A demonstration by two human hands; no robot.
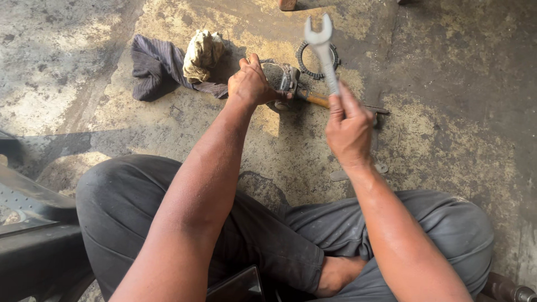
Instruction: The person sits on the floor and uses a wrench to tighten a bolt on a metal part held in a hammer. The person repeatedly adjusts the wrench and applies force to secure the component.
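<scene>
Steel wrench [323, 50] clenched in right hand [349, 131], left hand [250, 84] gripping metal part [282, 78]

Silver open-ended steel spanner [323, 51]: blurred, lower shank hidden in right hand [348, 130]. Left hand [250, 84] covers part of grey round metal part [281, 78]. Wooden-handled tool [315, 99]: head obscured.

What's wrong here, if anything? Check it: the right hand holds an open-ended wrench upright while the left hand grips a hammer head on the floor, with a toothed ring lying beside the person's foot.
One thing is wrong: the toothed ring lies far from the foot, on the concrete floor beyond the hammer. The head view shows it. The right hand does hold the wrench upright, and the left hand is at the hammer head.
</scene>
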